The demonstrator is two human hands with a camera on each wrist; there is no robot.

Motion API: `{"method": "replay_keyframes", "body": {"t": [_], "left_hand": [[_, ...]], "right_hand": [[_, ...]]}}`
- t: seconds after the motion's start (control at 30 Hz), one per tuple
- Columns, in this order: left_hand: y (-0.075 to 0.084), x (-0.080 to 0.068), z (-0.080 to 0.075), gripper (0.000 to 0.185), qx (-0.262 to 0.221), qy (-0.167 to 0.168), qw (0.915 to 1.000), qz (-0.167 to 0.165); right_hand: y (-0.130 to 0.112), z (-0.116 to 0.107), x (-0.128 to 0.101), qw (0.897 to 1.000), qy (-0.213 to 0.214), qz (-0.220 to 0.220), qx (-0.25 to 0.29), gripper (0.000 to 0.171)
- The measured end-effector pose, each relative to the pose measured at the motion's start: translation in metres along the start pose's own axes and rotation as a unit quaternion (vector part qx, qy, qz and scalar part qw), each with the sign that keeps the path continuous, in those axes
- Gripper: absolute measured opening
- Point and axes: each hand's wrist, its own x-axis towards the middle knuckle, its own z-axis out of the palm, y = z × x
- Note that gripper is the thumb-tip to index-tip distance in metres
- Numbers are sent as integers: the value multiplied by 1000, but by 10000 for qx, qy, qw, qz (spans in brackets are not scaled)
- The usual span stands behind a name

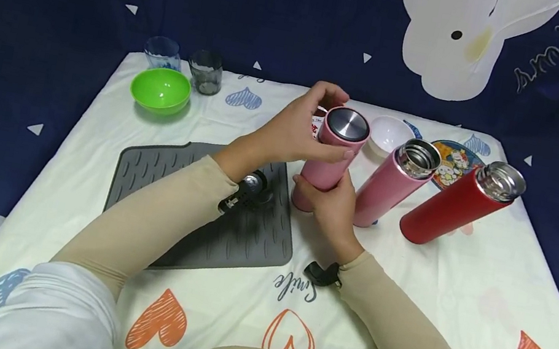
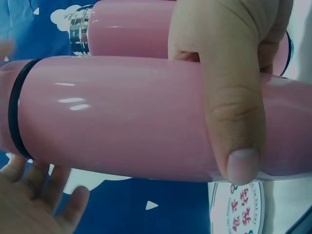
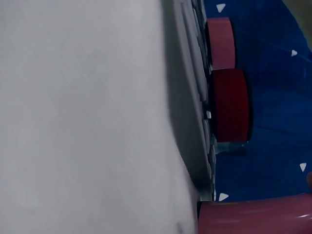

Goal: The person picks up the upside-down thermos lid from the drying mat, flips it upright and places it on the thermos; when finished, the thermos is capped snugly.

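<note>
Nearest the person, the right hand (image 1: 332, 209) wraps its fingers round the lower body of a pink thermos flask (image 1: 328, 161), which stands on the counter (image 1: 435, 277) at the right edge of the grey ribbed mat (image 1: 224, 233), its long axis rising and leaning slightly away toward the far right. Straight above that grip, the left hand (image 1: 295, 130) curls over the flask's upper end, thumb along the near side just under the capped top (image 1: 348, 124), fingers round the far side. So both hands pinch the same flask, one stacked over the other along its axis, and neither is spread. Both forearms angle in from below, the left crossing the mat. The left wrist view shows the thumb (image 2: 234, 122) pressed flat across the pink wall. Just beyond stand an open pink flask (image 1: 396, 182) and an open red flask (image 1: 459, 203), then a white bowl (image 1: 390, 133), a green bowl (image 1: 161, 90) and two glasses (image 1: 205, 71).
</note>
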Motion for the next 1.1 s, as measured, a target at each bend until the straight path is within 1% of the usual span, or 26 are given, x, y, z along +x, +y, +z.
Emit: {"method": "replay_keyframes", "body": {"t": [0.07, 0.23, 0.27, 0.47, 0.5, 0.6, 0.7, 0.73, 0.83, 0.97, 1.1], "left_hand": [[-1, 1, -1, 77, -45, 36, 10000, 41], [-1, 0, -4, 74, 151, 63, 9998, 99], [-1, 0, -4, 75, 89, 59, 9999, 74], [-3, 1, -6, 78, -434, 54, 9990, -77], [-4, 1, -7, 78, -411, 44, 9991, -78], [-6, 0, -8, 79, -341, 30, 9993, -118], [-7, 0, -7, 80, -318, 8, 9995, -46], [-7, 0, -6, 80, -326, 6, 9995, -13], [-6, 2, -3, 78, -383, -89, 9992, 8], [-6, 3, 1, 77, -203, -153, 9995, -187], [-5, 3, 4, 79, -81, -104, 9994, -320]], "right_hand": [[0, 2, 1, 10000, -10, 6, 41, 66], [-5, 4, 2, 9999, -59, 40, 109, 67], [-7, 4, 2, 9999, -60, 44, 122, 66], [-43, 1, -3, 9999, -96, 26, 28, 59], [-43, 1, -3, 9999, -104, 22, 21, 60], [-27, 5, 1, 9999, -119, 25, 41, 63], [-8, 7, 4, 9999, -131, 34, 22, 68], [-5, 7, 3, 9999, -127, 30, 22, 67], [0, 3, 2, 10000, -85, 0, 14, 67], [0, -3, 1, 10000, -74, -59, -17, 67], [0, -5, 3, 9997, -213, -21, -128, 67]]}}
